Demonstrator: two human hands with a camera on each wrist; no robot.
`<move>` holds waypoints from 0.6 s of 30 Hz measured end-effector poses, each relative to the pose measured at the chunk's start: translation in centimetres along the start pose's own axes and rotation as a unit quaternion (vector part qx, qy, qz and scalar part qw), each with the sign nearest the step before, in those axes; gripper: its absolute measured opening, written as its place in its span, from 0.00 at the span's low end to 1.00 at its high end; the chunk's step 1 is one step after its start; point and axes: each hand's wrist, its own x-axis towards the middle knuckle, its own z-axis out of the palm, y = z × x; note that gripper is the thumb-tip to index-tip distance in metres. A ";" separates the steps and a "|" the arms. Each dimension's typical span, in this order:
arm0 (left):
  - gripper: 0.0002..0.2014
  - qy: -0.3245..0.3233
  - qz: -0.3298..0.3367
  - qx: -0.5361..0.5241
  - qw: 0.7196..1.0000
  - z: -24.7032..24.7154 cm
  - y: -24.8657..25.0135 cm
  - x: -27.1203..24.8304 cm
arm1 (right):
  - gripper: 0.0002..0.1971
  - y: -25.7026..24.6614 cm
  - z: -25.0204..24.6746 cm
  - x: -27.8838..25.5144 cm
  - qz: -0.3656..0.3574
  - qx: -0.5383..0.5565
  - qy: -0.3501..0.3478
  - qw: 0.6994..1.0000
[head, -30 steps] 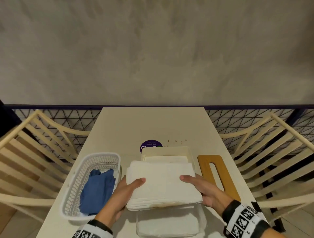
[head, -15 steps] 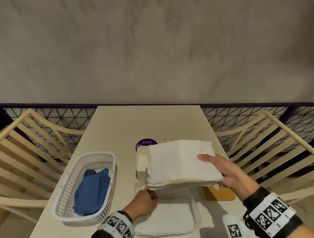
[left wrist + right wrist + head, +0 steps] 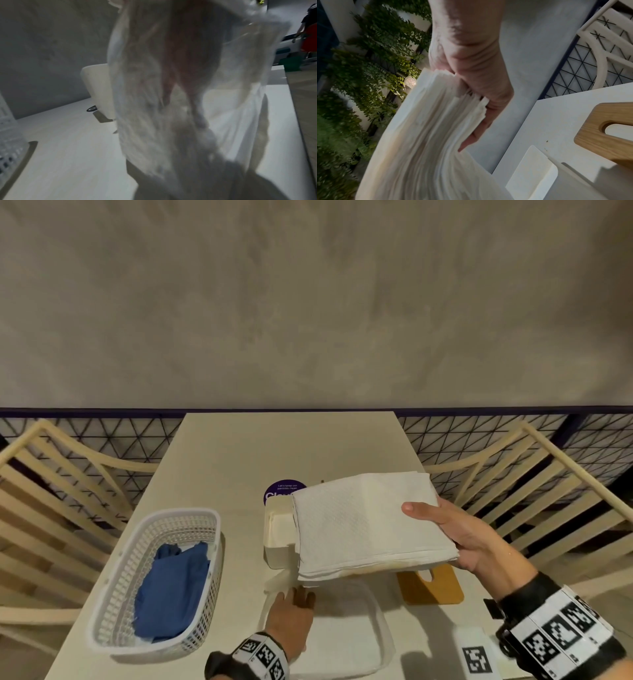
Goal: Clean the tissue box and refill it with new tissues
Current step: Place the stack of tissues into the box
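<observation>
While the right hand (image 3: 469, 537) holds the stack of tissues (image 3: 366, 522) aloft, thumb on top and fingers (image 3: 476, 135) curled beneath its edge, the stack sits tilted above the open tissue box (image 3: 279, 532), overlapping the box's right part as seen from the head camera. The stack appears clear of the box, not yet lowered in; judged: a one-handed grip at the 3 o'clock edge frees the other hand for the wrapper.

Left hand (image 3: 291, 616) lies low at 6 o'clock of the box, over the clear plastic wrapper (image 3: 346, 635) that rests on the worktop (image 3: 239, 460). The left wrist view shows thin film draped over the fingers, blurred; whether they pinch it or only lie under it cannot be told.

The box stands just below the purple sticker (image 3: 282, 491), lid off. The wooden lid (image 3: 431, 585) with its slot lies flat at 4 o'clock of the box, partly hidden by the stack. A white basket (image 3: 137, 577) holding a blue cloth (image 3: 171, 590) sits at 9 o'clock, well apart; the cloth parked there suggests that wiping is done.

Step judged: refill under way. Next move calls for squaring the stack to the box opening before lowering. Risk: loose sheets fanning at the held edge may snag on the rim.
</observation>
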 end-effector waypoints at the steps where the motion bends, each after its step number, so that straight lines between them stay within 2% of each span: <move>1: 0.35 0.003 0.002 0.005 1.000 -0.1 -0.2 0.0 | 0.50 0.0 0.0 0.0 0.000 0.000 0.002 1.000; 4: 0.28 0.009 0.013 0.010 1.000 -0.5 -0.1 0.0 | 0.50 -0.2 0.0 -0.4 -0.003 0.010 0.005 1.000; 7: 0.21 -0.002 0.016 -0.051 0.999 -0.6 -0.2 -0.1 | 0.51 -0.3 0.0 -0.6 -0.008 0.012 0.016 1.000; 11: 0.23 0.019 0.011 -0.208 0.978 -1.6 -1.1 -0.7 | 0.52 -0.5 0.0 -0.9 -0.004 0.011 0.030 0.999; 13: 0.25 0.036 0.012 -0.249 0.968 -3.0 -1.7 -1.4 | 0.51 -0.7 0.0 -1.1 -0.007 0.014 0.027 1.000; 16: 0.26 0.066 0.016 -0.341 0.938 -5.5 -2.9 -2.7 | 0.52 -1.3 0.5 -1.3 -0.004 0.005 0.021 1.000; 18: 0.19 0.068 0.045 -0.442 0.893 -7.1 -3.6 -3.5 | 0.53 -2.1 1.3 -1.5 -0.003 -0.005 0.005 1.000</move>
